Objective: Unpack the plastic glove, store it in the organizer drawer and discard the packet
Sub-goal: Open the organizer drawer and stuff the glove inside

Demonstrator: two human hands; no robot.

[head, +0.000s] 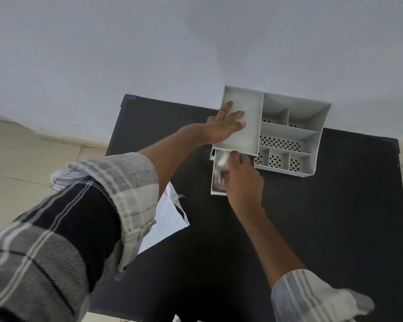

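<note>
A light grey organizer with several compartments stands at the far side of the dark table, against the wall. Its small drawer is pulled out toward me at the organizer's front left. My left hand lies flat, fingers spread, on the organizer's big left compartment. My right hand is over the drawer, fingers closed on the clear crumpled plastic glove, which sits partly inside the drawer. The white packet lies on the table's left side, partly hidden under my left sleeve.
The pale wall rises right behind the organizer. The table's left edge drops to a beige tiled floor. A small white object peeks out at the table's near edge.
</note>
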